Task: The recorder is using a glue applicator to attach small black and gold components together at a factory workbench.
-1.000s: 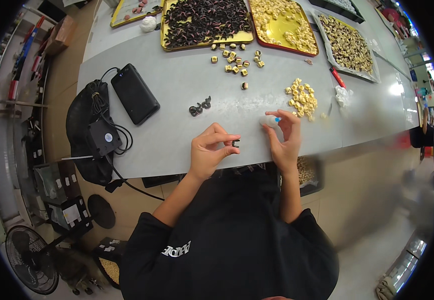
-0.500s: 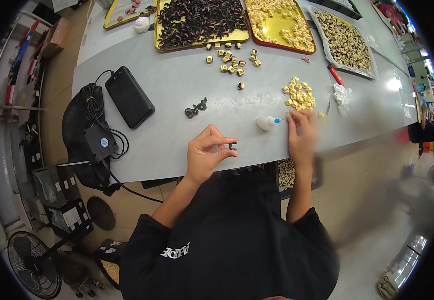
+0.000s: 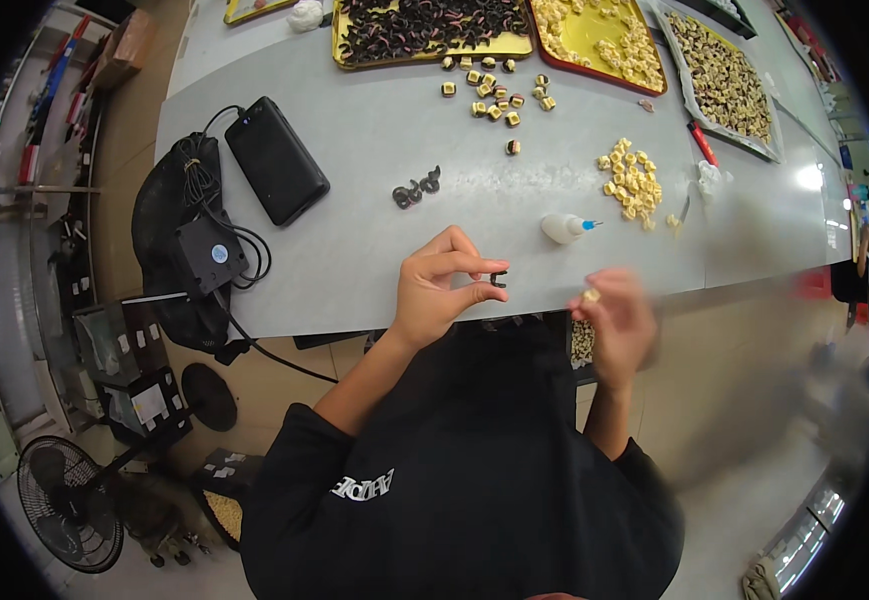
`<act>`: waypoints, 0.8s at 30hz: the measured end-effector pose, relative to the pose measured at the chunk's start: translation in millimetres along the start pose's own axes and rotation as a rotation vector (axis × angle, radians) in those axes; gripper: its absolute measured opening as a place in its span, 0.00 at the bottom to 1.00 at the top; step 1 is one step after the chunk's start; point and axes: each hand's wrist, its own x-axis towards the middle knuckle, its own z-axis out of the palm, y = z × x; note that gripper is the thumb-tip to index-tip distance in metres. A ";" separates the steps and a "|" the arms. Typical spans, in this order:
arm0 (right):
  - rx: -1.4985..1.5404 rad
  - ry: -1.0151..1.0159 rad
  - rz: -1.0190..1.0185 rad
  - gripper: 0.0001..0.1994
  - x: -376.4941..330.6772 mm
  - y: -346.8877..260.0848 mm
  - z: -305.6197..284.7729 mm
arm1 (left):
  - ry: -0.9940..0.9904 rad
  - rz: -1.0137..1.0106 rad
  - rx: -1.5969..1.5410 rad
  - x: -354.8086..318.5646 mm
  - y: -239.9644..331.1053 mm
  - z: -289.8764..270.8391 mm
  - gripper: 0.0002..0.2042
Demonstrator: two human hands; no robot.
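Note:
My left hand (image 3: pixel 438 282) pinches a small black curved piece (image 3: pixel 499 280) between thumb and fingertips, above the table's near edge. To its right, my right hand (image 3: pixel 619 322), slightly blurred, holds a small cream-yellow piece (image 3: pixel 590 295) in its fingertips. Between and beyond the hands is a white squeeze bottle (image 3: pixel 561 228) with a blue needle tip pointing right. Farther off lies a loose pile of cream-yellow pieces (image 3: pixel 634 185). Several black curved pieces (image 3: pixel 417 188) rest in a short row beyond my left hand. Small black-and-yellow joined pieces (image 3: pixel 495 108) sit scattered farther back.
Along the far side stand a yellow tray (image 3: pixel 516 46) of black pieces, a red-rimmed tray (image 3: pixel 586 32) of yellow pieces and a lined tray (image 3: pixel 769 148) of mixed pieces. A red-handled tool (image 3: pixel 702 144) and crumpled tissue (image 3: pixel 711 182) lie right; a black power bank (image 3: pixel 276 160) lies left.
My right hand has come away from beside the yellow pile toward my body, carrying a cream-yellow piece. My left hand keeps its pinch on the black piece. The whole view has shifted slightly.

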 end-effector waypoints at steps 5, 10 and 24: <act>0.511 -0.137 0.231 0.08 -11.0 17.1 21.9 | -0.057 0.017 0.028 0.2 0.9 -0.2 0.15; 0.580 -0.048 0.434 0.07 -13.2 8.9 41.2 | -0.105 0.078 0.101 -2.8 1.6 -0.4 0.16; 0.756 -0.152 0.606 0.07 -8.6 9.9 47.1 | -0.074 0.165 0.287 -6.0 -2.4 0.6 0.17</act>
